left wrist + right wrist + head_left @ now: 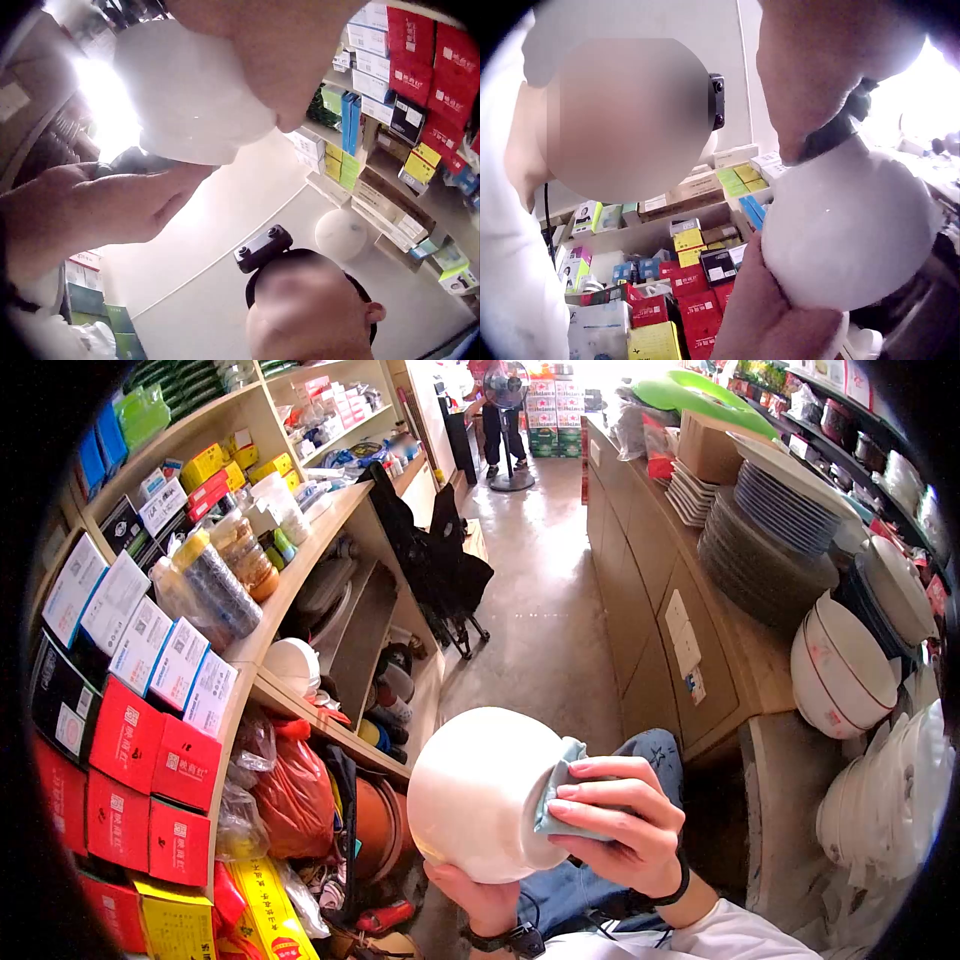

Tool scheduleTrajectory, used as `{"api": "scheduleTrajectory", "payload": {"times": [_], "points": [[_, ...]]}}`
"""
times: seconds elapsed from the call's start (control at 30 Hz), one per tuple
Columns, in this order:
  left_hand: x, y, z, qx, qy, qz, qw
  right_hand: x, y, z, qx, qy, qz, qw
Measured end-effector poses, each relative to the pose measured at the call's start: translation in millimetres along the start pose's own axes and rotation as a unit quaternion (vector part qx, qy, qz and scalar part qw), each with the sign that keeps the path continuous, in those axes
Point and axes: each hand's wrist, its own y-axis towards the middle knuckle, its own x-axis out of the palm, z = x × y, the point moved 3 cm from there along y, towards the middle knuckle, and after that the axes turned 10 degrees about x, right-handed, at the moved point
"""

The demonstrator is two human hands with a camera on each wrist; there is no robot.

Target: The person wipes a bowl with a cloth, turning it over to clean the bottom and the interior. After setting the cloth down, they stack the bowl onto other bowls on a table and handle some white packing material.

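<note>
A plain white bowl [478, 790] is tipped on its side above the person's lap, its foot turned to the right. From below, the left hand [480, 900] grips the bowl, thumb along its side. Against the foot, the right hand [630, 822] holds a folded grey-green cloth [554, 792] with its fingers bent over it. In the right wrist view the cloth [826, 142] shows dark between the right hand and the white bowl [847, 225]. The left wrist view has the bowl [187, 90] between both hands, with much of the cloth hidden behind the right fingers.
Stacked plates [765, 550], bowls [845, 665] and wrapped white dishes [890, 790] line the right counter. Shelves with red boxes [125, 790] and jars [215, 590] stand on the left. A folded black chair [430, 560] leans beside the aisle. Farther back is a standing fan [506, 390].
</note>
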Motion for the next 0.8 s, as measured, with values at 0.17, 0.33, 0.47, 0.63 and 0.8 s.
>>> {"api": "scheduleTrajectory", "payload": {"times": [0.17,0.33,0.47,0.63,0.8], "points": [[6.7,-5.9,2.5,0.039,0.042,-0.022,0.998,-6.8,-13.0,-4.7,-0.038,0.078,0.029,0.996],[5.9,-9.2,3.9,0.019,0.022,0.004,1.000,0.1,-2.8,3.5,0.043,0.076,-0.026,0.996],[14.1,-11.7,6.3,0.042,0.054,0.033,0.997,1.9,-1.2,4.8,0.054,0.076,-0.016,0.996],[11.2,-13.6,6.8,0.053,0.065,0.036,0.996,4.2,0.6,5.7,0.044,0.146,-0.021,0.988],[6.6,-11.2,3.2,0.086,0.079,0.039,0.992,7.4,-1.2,5.8,0.037,0.208,-0.066,0.975]]}}
